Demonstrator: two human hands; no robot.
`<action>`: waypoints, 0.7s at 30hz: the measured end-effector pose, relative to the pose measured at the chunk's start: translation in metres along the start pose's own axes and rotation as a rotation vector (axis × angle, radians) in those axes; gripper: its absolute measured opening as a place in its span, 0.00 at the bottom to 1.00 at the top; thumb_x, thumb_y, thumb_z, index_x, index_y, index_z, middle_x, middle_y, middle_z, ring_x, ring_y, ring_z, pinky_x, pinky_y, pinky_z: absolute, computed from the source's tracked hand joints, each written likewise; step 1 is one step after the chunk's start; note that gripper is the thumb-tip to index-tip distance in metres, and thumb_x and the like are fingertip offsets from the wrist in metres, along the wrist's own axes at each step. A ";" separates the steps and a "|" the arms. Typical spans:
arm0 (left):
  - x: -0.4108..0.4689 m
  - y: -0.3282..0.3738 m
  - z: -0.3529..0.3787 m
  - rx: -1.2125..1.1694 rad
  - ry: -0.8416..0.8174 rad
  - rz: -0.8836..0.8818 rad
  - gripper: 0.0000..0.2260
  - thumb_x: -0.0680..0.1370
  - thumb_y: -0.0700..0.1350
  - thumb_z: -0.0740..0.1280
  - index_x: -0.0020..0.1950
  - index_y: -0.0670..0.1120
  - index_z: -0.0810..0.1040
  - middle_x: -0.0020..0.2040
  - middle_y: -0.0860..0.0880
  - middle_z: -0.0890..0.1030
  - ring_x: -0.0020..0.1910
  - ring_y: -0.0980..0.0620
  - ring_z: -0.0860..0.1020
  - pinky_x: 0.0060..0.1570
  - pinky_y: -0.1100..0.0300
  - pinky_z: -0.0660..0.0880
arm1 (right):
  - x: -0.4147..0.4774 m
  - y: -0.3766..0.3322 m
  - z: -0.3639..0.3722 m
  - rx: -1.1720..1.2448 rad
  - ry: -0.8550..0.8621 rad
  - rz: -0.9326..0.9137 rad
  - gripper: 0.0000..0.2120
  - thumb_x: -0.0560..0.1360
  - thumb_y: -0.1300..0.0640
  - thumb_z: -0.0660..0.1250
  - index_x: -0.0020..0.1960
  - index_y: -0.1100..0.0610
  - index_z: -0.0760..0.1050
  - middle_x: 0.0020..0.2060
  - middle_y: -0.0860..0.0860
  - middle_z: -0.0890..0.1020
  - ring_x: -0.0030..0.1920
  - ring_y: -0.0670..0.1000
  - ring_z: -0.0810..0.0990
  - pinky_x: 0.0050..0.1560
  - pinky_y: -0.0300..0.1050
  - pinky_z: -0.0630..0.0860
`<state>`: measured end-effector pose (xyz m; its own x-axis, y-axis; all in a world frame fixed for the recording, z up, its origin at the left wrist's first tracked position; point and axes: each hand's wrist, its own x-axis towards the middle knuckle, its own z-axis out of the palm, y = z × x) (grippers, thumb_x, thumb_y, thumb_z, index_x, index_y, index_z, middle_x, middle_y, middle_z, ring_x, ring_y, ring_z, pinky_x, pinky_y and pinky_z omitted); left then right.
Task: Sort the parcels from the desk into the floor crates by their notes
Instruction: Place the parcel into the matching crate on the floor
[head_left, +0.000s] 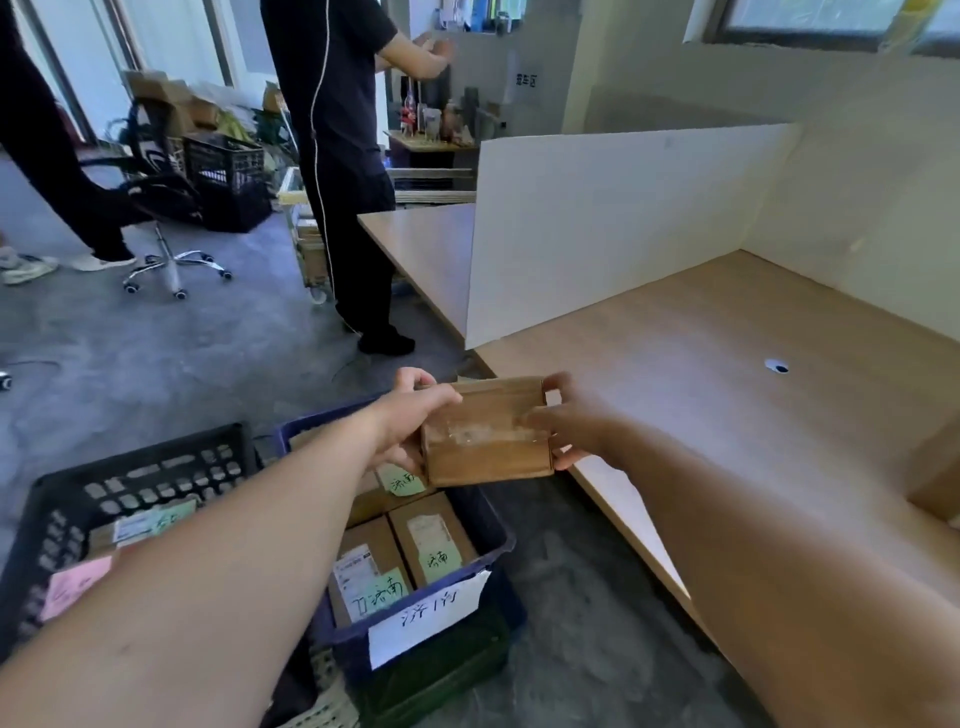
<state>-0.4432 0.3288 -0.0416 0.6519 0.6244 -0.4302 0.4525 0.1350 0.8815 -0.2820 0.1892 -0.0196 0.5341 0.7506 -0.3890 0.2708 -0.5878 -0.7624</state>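
Two hands: left hand (410, 418) and right hand (579, 431) each grip one end of the parcel (485, 434), fingers curled round it.
Parcel: taped brown carton, held over blue crate (488, 519) far end, beside desk (727, 374) edge.
Writing: white label (431, 616) and green notes (408, 480) read 济南.
Around: black crate (156, 462) at left holds pink note (78, 587); person (343, 156) stands near divider (623, 223).

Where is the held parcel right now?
The parcel is mid-frame in the head view, gripped between left hand and right hand above the far end of the blue crate, beside the desk edge.
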 end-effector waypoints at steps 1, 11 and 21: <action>0.001 -0.007 -0.010 -0.004 0.022 -0.004 0.18 0.77 0.56 0.67 0.61 0.54 0.64 0.60 0.46 0.70 0.59 0.41 0.74 0.47 0.38 0.80 | 0.005 -0.006 0.011 -0.020 -0.003 -0.027 0.25 0.78 0.50 0.66 0.71 0.50 0.59 0.59 0.58 0.75 0.54 0.59 0.80 0.47 0.55 0.83; 0.014 -0.057 -0.053 -0.062 0.269 -0.063 0.11 0.79 0.44 0.66 0.57 0.46 0.66 0.56 0.44 0.73 0.52 0.46 0.74 0.47 0.46 0.80 | 0.063 -0.026 0.071 -0.075 -0.106 -0.083 0.28 0.81 0.50 0.60 0.77 0.50 0.54 0.65 0.52 0.73 0.58 0.54 0.77 0.57 0.52 0.78; 0.034 -0.063 -0.073 0.000 0.354 -0.059 0.45 0.74 0.32 0.69 0.79 0.59 0.47 0.67 0.49 0.72 0.56 0.48 0.78 0.50 0.55 0.77 | 0.125 -0.041 0.091 -0.194 -0.275 -0.290 0.33 0.80 0.63 0.61 0.78 0.43 0.51 0.69 0.50 0.72 0.63 0.51 0.74 0.51 0.41 0.77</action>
<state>-0.4945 0.3978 -0.0971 0.3733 0.8434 -0.3863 0.4827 0.1790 0.8573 -0.2990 0.3350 -0.0841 0.1879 0.9297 -0.3168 0.5372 -0.3673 -0.7593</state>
